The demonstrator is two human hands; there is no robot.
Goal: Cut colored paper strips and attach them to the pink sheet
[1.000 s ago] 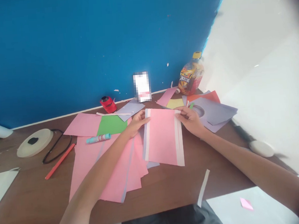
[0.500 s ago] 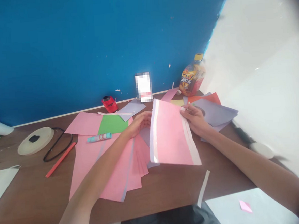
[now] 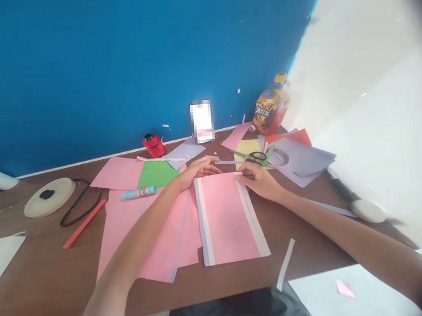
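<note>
A pink sheet [image 3: 228, 219] with pale strips down both sides lies low over the brown table, in front of me. My right hand [image 3: 257, 178] pinches its top right corner between thumb and fingers. Just behind the sheet's top left corner is my left hand [image 3: 200, 171], its fingers loosely spread and holding nothing. More pink sheets [image 3: 147, 230] lie under my left forearm. A glue stick [image 3: 139, 193] rests on them, next to a green sheet [image 3: 157, 173]. Scissors [image 3: 250, 156] lie on a yellow sheet [image 3: 242, 147] behind my right hand.
A bottle [image 3: 270, 108] and a red object [image 3: 154, 145] stand near the blue wall. Purple sheets [image 3: 305, 156] lie at the right. At the left are a round lid [image 3: 49, 198], a black cord [image 3: 68, 221] and a red stick [image 3: 84, 224]. One pale strip [image 3: 286, 263] overhangs the front edge.
The pink sheet has come down and slightly left, nearer the table, with my right hand on its corner. The scissors and yellow sheet have come into fuller view.
</note>
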